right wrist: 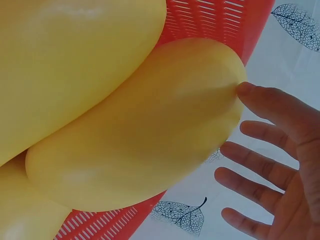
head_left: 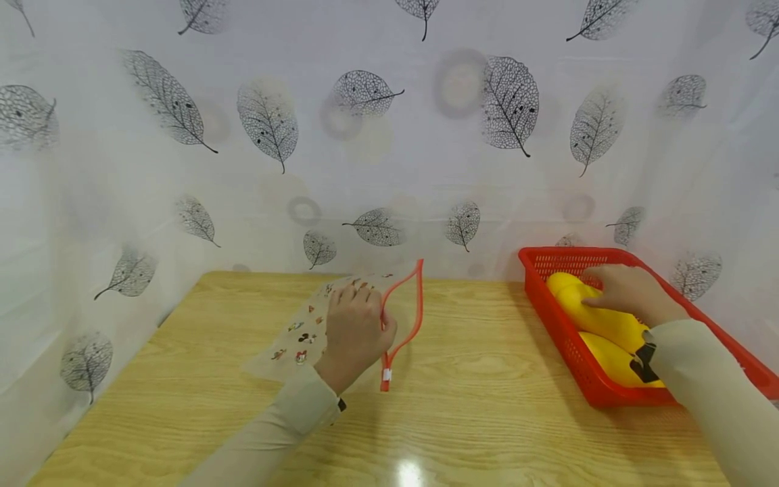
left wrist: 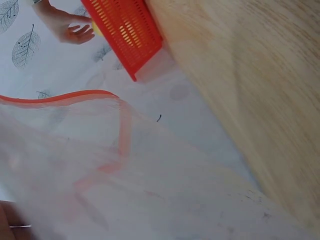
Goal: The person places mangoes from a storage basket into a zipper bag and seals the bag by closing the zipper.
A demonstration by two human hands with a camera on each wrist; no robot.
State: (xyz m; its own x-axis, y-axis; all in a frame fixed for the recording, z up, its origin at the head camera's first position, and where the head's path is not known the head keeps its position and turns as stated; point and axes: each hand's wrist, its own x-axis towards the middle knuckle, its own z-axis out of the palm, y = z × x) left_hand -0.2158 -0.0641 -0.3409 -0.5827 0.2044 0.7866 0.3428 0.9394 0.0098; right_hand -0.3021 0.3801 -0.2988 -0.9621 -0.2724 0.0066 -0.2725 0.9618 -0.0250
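My left hand (head_left: 356,328) grips a clear zip bag (head_left: 304,331) printed with small cartoon figures, near its red zipper edge. The bag's mouth gapes to the right, and a white slider (head_left: 387,374) sits at the near end of the zipper. In the left wrist view the see-through bag (left wrist: 165,185) fills the lower part. Over a red basket (head_left: 550,318) at the right, my right hand (head_left: 633,291) reaches in with spread fingers. Its thumb tip is right at the end of a smooth yellow mango (right wrist: 145,125), the other fingers along its far side.
More yellow mangoes (head_left: 611,355) lie in the basket, close against one another. The basket's slotted wall (left wrist: 127,37) stands on the wooden table (head_left: 481,406). A pale curtain with leaf prints (head_left: 377,162) hangs behind the table and along its sides.
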